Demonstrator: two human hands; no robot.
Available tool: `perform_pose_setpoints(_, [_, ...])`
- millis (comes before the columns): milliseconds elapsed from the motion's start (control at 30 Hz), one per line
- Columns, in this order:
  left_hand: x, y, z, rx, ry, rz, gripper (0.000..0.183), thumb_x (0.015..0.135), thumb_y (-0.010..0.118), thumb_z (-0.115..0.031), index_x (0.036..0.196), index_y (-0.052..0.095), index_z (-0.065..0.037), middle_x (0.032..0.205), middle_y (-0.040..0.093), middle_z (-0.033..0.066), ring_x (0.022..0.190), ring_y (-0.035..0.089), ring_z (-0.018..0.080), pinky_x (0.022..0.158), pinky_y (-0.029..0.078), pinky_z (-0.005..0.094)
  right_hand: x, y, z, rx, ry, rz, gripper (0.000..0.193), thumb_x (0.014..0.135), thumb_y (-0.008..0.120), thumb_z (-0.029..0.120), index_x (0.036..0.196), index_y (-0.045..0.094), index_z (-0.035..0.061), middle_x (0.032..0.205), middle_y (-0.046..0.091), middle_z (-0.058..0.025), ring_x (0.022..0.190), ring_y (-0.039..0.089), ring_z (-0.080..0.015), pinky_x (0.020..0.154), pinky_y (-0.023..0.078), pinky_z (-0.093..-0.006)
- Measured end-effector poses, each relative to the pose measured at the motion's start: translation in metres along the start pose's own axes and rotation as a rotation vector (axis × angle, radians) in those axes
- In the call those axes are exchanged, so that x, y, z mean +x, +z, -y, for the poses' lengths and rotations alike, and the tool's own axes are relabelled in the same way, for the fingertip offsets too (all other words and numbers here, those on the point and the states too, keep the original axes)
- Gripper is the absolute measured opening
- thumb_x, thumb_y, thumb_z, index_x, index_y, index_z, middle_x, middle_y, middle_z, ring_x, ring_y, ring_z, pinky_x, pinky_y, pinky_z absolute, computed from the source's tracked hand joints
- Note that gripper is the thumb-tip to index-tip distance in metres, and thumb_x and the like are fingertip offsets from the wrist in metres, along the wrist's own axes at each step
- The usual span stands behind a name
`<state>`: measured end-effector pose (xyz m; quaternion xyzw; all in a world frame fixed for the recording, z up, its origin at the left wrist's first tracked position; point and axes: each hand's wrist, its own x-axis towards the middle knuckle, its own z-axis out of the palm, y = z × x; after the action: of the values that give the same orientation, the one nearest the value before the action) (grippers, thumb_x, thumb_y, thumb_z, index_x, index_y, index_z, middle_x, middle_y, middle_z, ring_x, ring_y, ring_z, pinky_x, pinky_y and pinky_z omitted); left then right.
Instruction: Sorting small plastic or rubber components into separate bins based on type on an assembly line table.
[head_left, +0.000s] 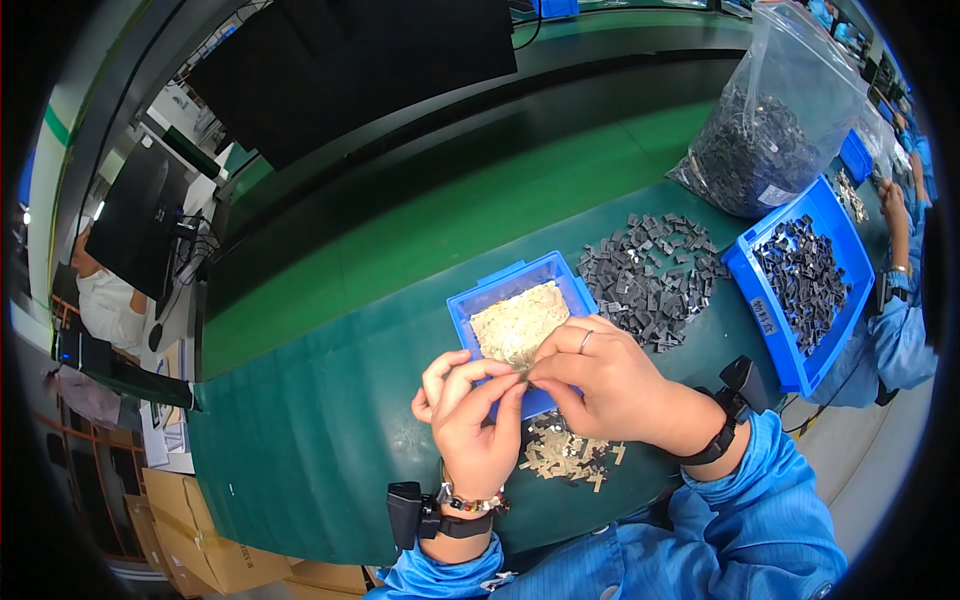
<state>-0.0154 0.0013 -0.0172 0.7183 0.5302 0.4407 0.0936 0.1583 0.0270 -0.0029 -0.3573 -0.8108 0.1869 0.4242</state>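
My left hand (474, 415) and my right hand (610, 378) meet fingertip to fingertip, both pinched closed. Whatever they hold between them is small, and the fingers mostly hide it. The hands are above the front part of a small blue bin (487, 288), which contains a pale cream mass (520, 318) whose kind I cannot make out. Right below my hands, a pile of small flat brass-coloured metal pieces (570, 455) lies on the green mat (330, 440). Beyond my right hand spreads a heap of small dark grey plastic parts (650, 275).
At the right stands a larger blue tray (775, 345) of small black parts. Behind it is a clear plastic bag (760, 140) full of dark parts. A large black panel (360, 75) overhangs the far side. Another person's arm (898, 250) is at the far right; cardboard boxes (215, 540) sit lower left.
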Motion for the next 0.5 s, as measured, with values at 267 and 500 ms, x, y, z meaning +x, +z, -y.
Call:
perform_pose_setpoints(267, [-0.0040,0.0007,-0.0037,0.065,0.018,-0.049,0.013,0.072,0.079,-0.011,0.084,0.075,-0.016,0.096,0.067,-0.0074,0.112,0.053,0.0236,0.097,0.021,0.0435,-0.0006,0.0007,0.0008,0.025,0.017,-0.003,0.009,0.074,0.067,0.003,0.083,0.069,0.0036,0.083,0.062,-0.0082,0.080,0.060,-0.0285,0.074,0.047,-0.0389])
perform_pose_setpoints(500, [-0.0026,-0.0009,-0.0038,0.058,0.050,0.014,0.008,0.077,0.074,-0.006,0.084,0.074,-0.009,0.094,0.069,0.0001,0.111,0.054,0.0284,0.097,0.029,0.0397,-0.0018,0.0019,-0.0008,0.012,-0.029,0.003,0.013,0.072,0.069,0.002,0.085,0.069,0.0035,0.082,0.061,-0.0075,0.079,0.060,-0.0274,0.073,0.046,-0.0379])
